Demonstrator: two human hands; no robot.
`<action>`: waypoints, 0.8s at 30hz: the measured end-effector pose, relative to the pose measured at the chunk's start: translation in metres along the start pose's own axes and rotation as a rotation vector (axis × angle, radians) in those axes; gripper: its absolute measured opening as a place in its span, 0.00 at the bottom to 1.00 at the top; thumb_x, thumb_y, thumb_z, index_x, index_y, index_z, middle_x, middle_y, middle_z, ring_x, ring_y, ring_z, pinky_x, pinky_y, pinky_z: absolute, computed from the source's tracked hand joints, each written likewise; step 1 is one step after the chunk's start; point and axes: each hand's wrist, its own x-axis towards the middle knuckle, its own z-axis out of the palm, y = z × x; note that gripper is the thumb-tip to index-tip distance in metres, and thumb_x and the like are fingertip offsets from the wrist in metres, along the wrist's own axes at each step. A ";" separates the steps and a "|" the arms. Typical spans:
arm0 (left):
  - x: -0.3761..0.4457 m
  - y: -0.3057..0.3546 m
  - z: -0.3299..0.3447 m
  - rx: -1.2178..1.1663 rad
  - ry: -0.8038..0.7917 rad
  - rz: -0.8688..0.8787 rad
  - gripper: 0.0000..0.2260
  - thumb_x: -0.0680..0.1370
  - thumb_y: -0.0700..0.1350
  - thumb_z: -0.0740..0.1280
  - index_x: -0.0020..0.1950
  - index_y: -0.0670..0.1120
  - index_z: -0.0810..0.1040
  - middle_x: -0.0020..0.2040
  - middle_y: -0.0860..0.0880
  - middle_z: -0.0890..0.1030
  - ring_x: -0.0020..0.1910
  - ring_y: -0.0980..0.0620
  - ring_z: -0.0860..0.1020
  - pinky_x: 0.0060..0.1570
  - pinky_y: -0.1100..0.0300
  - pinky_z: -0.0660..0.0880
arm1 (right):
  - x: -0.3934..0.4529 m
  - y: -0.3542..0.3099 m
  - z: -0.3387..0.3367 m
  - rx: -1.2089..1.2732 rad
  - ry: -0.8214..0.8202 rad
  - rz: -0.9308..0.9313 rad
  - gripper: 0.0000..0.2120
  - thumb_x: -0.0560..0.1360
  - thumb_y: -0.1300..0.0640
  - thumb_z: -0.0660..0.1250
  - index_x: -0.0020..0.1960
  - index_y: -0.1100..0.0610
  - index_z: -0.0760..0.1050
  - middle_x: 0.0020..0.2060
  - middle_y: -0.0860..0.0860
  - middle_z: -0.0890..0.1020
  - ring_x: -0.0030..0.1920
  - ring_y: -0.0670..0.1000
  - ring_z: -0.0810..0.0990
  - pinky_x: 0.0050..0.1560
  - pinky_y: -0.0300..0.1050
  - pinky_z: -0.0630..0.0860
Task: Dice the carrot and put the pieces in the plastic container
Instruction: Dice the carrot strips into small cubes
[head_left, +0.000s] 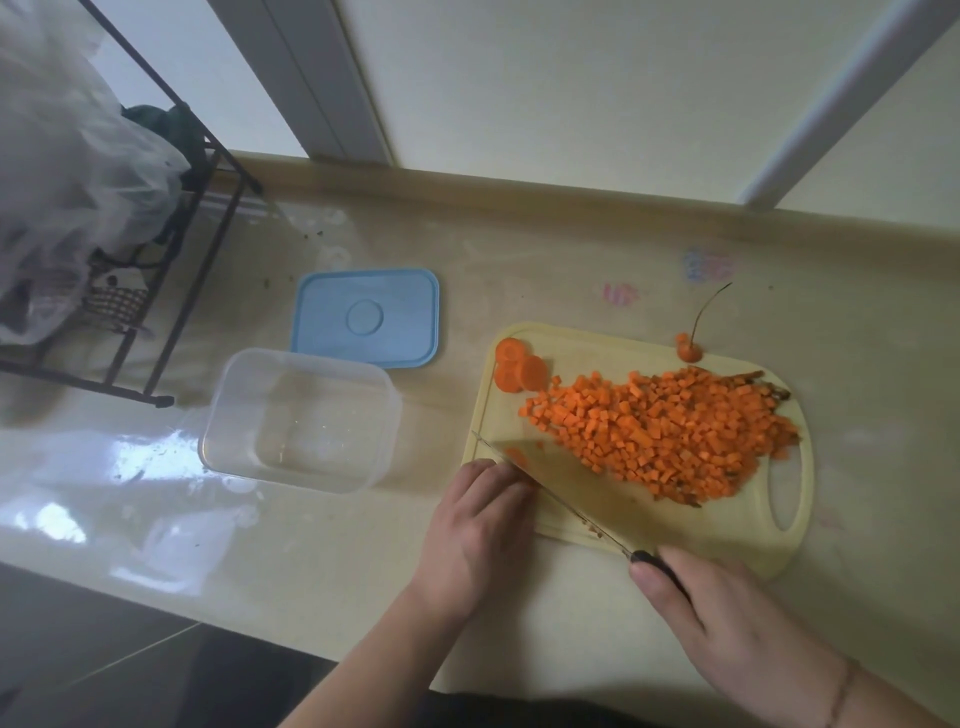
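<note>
Basically dicing was nearly done, transfer not started. Surface (519, 249) ran pale and glossy across the frame, black wire rack (171, 249) with a plastic bag (67, 156) at 10 o'clock.

Cutting board (789, 540) sat at 3 o'clock of centre, handle slot on its right end. Plastic container (298, 418) sat just left of the board, apart from it, no carrot inside. Blue lid (366, 317) lay at the container's 1 o'clock, touching or just overlapping its far rim.

Diced carrot (660, 431) covered most of the board in one heap. Knife (587, 488) blade lay across the board's near-left corner, tip toward 10 o'clock.

Left hand (478, 530) was at the board's left edge, fingers curled down against the blade's left side; couldn't tell if they pinned a last piece. Right hand (727, 623) gripped the knife's black handle.

Three uncut carrot slices (519, 369) sat at the board's 11 o'clock corner. Carrot tip (690, 351) with its root tail sat on the far edge: scrap.

Judgement: next move calls for dicing those slices, then scooping the heap onto the blade and carrying it left into the container. The heap was loose, so spill on the way was likely.
</note>
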 end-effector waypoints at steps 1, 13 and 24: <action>0.000 0.000 0.000 -0.004 -0.002 0.000 0.08 0.81 0.43 0.67 0.54 0.41 0.84 0.56 0.48 0.81 0.52 0.44 0.78 0.56 0.55 0.76 | -0.001 0.000 0.000 -0.004 -0.009 0.008 0.27 0.74 0.27 0.44 0.36 0.48 0.64 0.29 0.50 0.75 0.31 0.48 0.75 0.35 0.52 0.73; -0.002 -0.004 0.001 -0.011 -0.005 0.009 0.09 0.83 0.44 0.66 0.55 0.42 0.84 0.57 0.48 0.82 0.53 0.45 0.78 0.56 0.54 0.76 | 0.025 -0.012 0.009 -0.035 -0.025 -0.009 0.30 0.74 0.28 0.39 0.36 0.48 0.66 0.28 0.50 0.75 0.30 0.49 0.75 0.34 0.53 0.72; -0.006 -0.003 0.002 0.022 0.038 0.019 0.09 0.83 0.44 0.66 0.51 0.41 0.84 0.54 0.47 0.82 0.49 0.44 0.78 0.52 0.54 0.77 | 0.007 -0.006 0.007 0.068 0.004 -0.020 0.28 0.75 0.27 0.44 0.36 0.49 0.66 0.29 0.52 0.74 0.29 0.47 0.73 0.34 0.51 0.70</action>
